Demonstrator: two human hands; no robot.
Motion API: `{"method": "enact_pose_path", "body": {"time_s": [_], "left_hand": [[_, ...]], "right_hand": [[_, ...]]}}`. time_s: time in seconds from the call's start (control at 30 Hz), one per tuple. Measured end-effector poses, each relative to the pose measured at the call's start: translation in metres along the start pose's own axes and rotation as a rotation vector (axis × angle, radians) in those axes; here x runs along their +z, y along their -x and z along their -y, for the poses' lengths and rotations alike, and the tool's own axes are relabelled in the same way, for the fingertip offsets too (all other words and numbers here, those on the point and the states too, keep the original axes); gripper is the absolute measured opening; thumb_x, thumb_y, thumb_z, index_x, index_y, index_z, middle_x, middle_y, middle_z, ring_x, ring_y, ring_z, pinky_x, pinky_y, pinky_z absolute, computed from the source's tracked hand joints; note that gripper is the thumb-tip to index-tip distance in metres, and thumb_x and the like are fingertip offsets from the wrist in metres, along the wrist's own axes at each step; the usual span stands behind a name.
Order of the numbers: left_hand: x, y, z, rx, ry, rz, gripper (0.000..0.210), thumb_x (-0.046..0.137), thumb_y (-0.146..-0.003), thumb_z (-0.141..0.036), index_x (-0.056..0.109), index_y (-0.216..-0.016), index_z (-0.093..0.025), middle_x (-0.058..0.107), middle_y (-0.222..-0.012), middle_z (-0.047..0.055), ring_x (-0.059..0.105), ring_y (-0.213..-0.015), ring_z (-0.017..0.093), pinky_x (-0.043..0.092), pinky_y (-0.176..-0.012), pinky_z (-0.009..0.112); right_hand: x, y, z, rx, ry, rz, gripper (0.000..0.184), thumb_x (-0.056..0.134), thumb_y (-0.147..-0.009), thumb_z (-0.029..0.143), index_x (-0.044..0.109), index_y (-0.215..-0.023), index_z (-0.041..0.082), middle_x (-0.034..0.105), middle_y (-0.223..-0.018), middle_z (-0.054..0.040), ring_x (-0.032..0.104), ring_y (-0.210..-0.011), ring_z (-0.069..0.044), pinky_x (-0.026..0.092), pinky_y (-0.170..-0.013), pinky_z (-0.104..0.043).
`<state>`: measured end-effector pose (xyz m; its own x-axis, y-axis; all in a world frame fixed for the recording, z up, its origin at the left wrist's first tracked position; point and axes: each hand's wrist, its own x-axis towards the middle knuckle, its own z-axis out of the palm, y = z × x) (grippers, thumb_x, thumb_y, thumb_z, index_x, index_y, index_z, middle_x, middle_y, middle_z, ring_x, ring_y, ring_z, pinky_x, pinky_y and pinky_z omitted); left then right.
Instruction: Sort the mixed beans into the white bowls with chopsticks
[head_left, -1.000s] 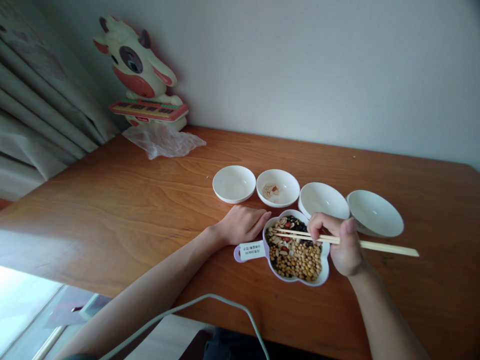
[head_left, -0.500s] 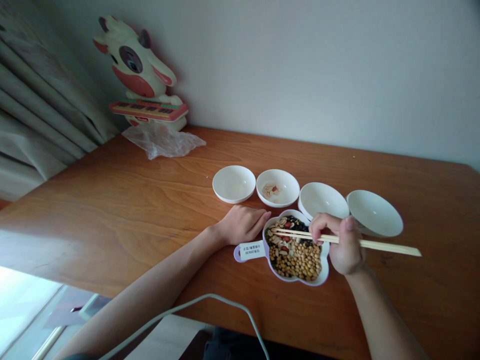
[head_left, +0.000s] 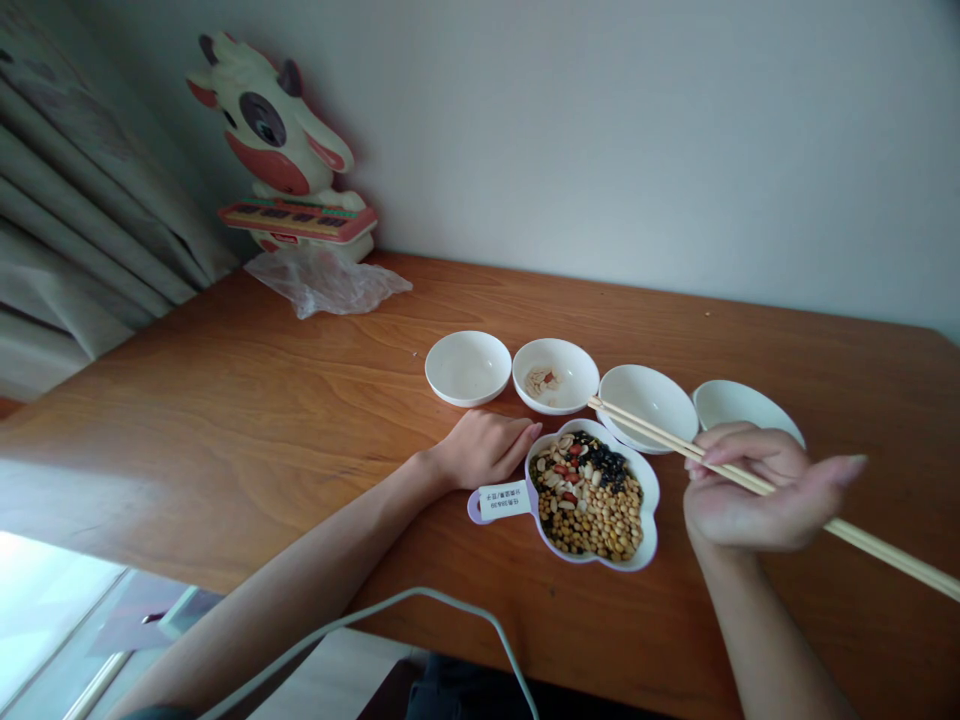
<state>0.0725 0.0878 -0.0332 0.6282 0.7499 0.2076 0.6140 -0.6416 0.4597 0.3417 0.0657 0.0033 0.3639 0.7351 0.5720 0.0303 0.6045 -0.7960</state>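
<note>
The right hand [head_left: 757, 500] has swung off the dish [head_left: 649, 495], gripping chopsticks [head_left: 652, 431] whose tips now hover by the bowl [head_left: 576, 374] of peanut pieces [head_left: 544, 382], ahead of the hands; whether they pinch anything is hard to tell. The left hand [head_left: 484, 450], loosely clenched, stays just beside the dish of beans [head_left: 615, 515] and nuts [head_left: 568, 478], which lies between both hands.

The right hand [head_left: 750, 510] partly hides the rightmost bowl [head_left: 742, 401].
</note>
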Motion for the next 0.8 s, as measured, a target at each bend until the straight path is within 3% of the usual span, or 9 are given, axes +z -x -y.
{"method": "enact_pose_path", "body": {"time_s": [0.47,0.6,0.8], "left_hand": [[0.001,0.000,0.001,0.019,-0.017,-0.006,0.046,0.026,-0.112,-0.035,0.053,-0.080,-0.018,0.064,-0.071,0.003,0.053,-0.060,0.014,0.038,-0.065,0.030],[0.000,0.000,0.001,0.013,-0.019,0.005,0.046,0.025,-0.113,-0.035,0.053,-0.079,-0.018,0.064,-0.072,0.003,0.053,-0.061,0.014,0.038,-0.064,0.030],[0.001,0.000,0.001,0.005,-0.024,0.005,0.046,0.026,-0.113,-0.035,0.053,-0.079,-0.018,0.065,-0.072,0.003,0.054,-0.061,0.014,0.038,-0.064,0.030]], "right_hand": [[0.012,0.005,-0.005,0.107,0.149,0.005,0.073,0.027,-0.100,0.071,0.064,-0.062,0.021,0.060,-0.058,-0.0059,0.050,-0.048,-0.016,0.031,-0.043,-0.031],[0.008,-0.001,-0.007,0.116,0.080,-0.021,0.075,0.025,-0.099,0.072,0.063,-0.060,0.020,0.059,-0.056,-0.0044,0.050,-0.046,-0.015,0.033,-0.043,-0.030],[-0.004,-0.008,-0.006,0.162,-0.010,0.179,0.078,0.022,-0.101,0.071,0.062,-0.056,0.022,0.051,-0.047,-0.0039,0.050,-0.047,-0.017,0.034,-0.046,-0.034]]}}
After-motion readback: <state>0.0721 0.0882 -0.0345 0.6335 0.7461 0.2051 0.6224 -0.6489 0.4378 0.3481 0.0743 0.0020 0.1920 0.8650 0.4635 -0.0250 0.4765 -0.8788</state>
